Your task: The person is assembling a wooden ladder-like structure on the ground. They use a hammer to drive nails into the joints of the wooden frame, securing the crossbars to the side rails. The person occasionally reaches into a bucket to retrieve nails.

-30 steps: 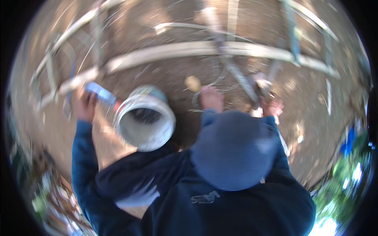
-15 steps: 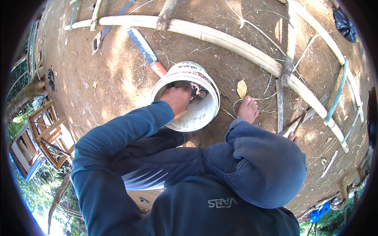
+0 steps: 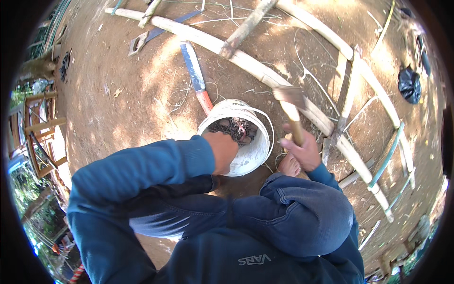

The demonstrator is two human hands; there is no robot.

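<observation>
A white bucket (image 3: 253, 158) stands tilted toward me, with dark nails (image 3: 231, 127) and a few pinkish and brown bits at its bottom. My left hand (image 3: 221, 150) is at its near left rim, fingers curled and partly hidden; what they hold, if anything, does not show. My right hand (image 3: 305, 150) grips the wooden handle of a hammer (image 3: 294, 120), just right of the bucket. The hammer's head is blurred and overlaps a pale pole in the view. My bare foot (image 3: 289, 165) rests below that hand.
A ladder-like frame of pale poles (image 3: 203, 39) lies across the ground beyond the bucket. A machete (image 3: 193, 66) with an orange handle and a handsaw (image 3: 138, 43) lie at the far left. A black plastic bag (image 3: 409, 85) sits far right, wooden furniture (image 3: 42, 128) at the left.
My left hand has drawn back from inside the bucket to its near rim. My right hand has come into fuller view, lifting the hammer beside the bucket. The view has shifted.
</observation>
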